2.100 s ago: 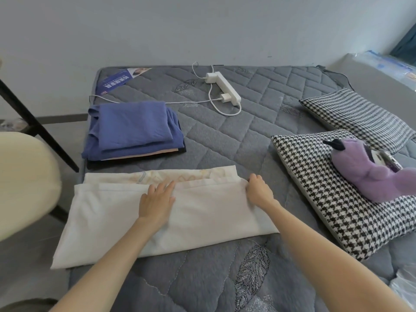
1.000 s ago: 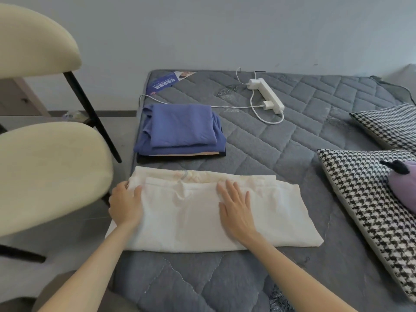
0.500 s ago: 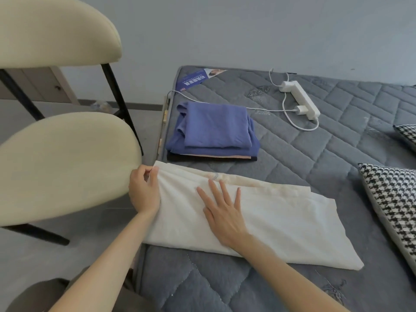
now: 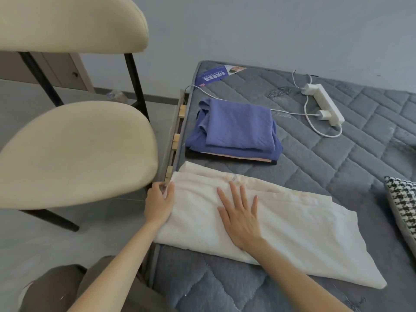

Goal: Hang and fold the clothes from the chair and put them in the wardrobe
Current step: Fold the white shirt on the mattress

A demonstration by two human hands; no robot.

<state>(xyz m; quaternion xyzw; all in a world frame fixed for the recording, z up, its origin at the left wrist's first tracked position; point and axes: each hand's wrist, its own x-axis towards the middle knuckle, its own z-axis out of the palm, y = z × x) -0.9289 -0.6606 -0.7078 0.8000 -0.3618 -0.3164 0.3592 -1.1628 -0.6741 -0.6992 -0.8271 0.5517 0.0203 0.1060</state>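
While the white cloth (image 4: 281, 224) lies folded into a long band across the near part of the bed (image 4: 337, 167), it is held at two places. Its left end, right at the bed's edge, is gripped by the left hand (image 4: 158, 204): the fingers (image 4: 157, 188) are curled round the hem and the thumb is laid on top of the fabric. Further right, near the middle of the band, the cloth is pressed flat by the right hand (image 4: 242, 218), palm down, with its fingers (image 4: 233, 192) straight, spread wide and holding nothing.

Just behind the cloth, a stack of folded clothes (image 4: 238, 129) is seen on the bed, blue on top with a peach and a black layer showing beneath; a narrow strip of mattress is left between the two. Well back on the bed a white power strip (image 4: 324, 103) is found, its cable (image 4: 315, 129) looped beside it. A checked pillow (image 4: 403, 199) is caught at the right edge, near the cloth's right end. A cream chair (image 4: 74, 154) is parked to the left, its seat just beside the left hand.
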